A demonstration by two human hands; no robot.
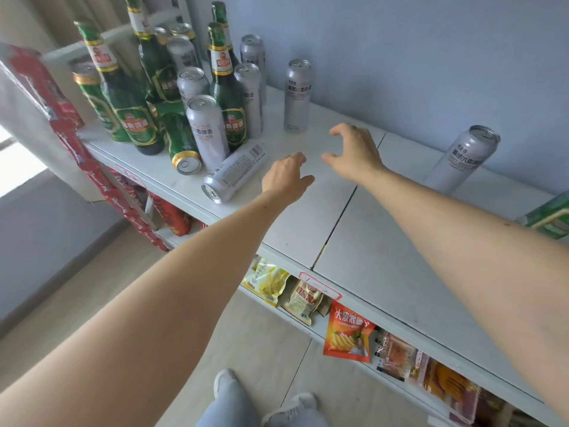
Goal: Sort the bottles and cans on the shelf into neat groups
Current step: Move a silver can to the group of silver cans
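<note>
On the white shelf top (pixel 363 229), green glass bottles (pixel 129 106) and silver cans (pixel 207 131) stand mixed in a cluster at the left. One silver can (pixel 234 172) lies on its side at the front, and a green can (pixel 181 143) lies tipped beside it. A lone silver can (pixel 297 95) stands near the wall, another silver can (pixel 463 160) far right. My left hand (pixel 286 175) hovers just right of the lying silver can, fingers loosely curled, holding nothing. My right hand (pixel 354 152) hovers over the bare shelf, fingers spread and bent, empty.
A green box or can (pixel 551 217) pokes in at the right edge. Snack packets (pixel 348 334) hang on the shelf below. Red packaging (pixel 70 124) hangs at the left end. The wall runs close behind the shelf.
</note>
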